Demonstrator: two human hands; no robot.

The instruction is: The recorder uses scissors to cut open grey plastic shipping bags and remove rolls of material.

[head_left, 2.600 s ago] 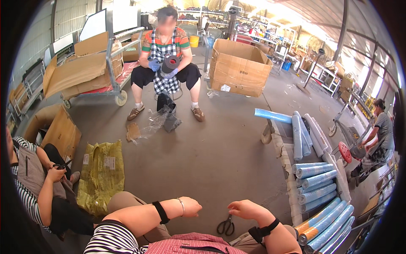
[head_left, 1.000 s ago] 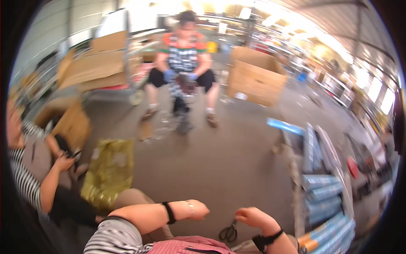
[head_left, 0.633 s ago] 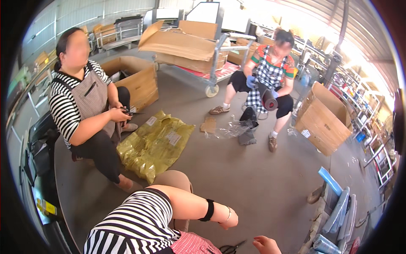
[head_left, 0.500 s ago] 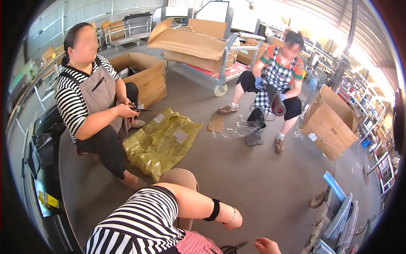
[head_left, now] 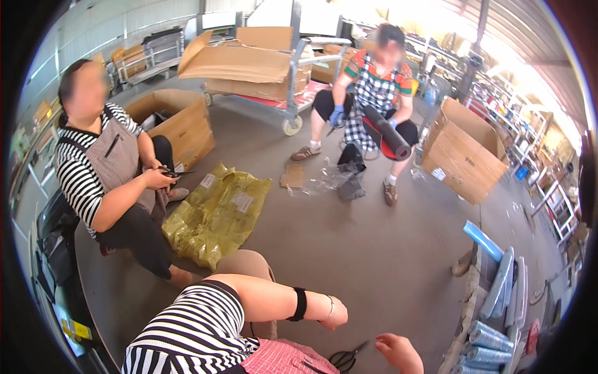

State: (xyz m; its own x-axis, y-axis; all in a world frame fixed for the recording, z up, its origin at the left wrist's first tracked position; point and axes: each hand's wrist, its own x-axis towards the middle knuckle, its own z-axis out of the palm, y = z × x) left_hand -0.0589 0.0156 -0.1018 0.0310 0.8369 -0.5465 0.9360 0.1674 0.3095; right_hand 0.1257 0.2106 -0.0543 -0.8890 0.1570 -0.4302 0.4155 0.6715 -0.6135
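My left hand (head_left: pixel 336 313) hangs over the floor, fingers curled in, with nothing showing in it. A dark band and a thin bracelet circle that arm. Lower and to the right, my right hand (head_left: pixel 398 350) has its fingers loosely bent and apart from the thumb, holding nothing visible. Between my hands, beside my pink checked apron (head_left: pixel 289 356), lie black-handled scissors (head_left: pixel 347 357); neither hand touches them. Ahead, a co-worker in a checked apron holds a dark rolled mat (head_left: pixel 387 134) with a red inner side. At the left, another person holds black scissors (head_left: pixel 174 172).
A crumpled yellow plastic sack (head_left: pixel 215 215) lies on the floor. Clear plastic wrap (head_left: pixel 314 181) is near the co-worker's feet. Open cardboard boxes (head_left: pixel 464 156) stand right and left. Blue wrapped rolls (head_left: pixel 498 287) sit at my right. A cart (head_left: pixel 293 106) carries cardboard behind.
The whole view has shifted rightward. More of my right hand and the nearby scissors shows. The co-worker's mat now lies more across the lap, its red side showing, one gloved hand off it.
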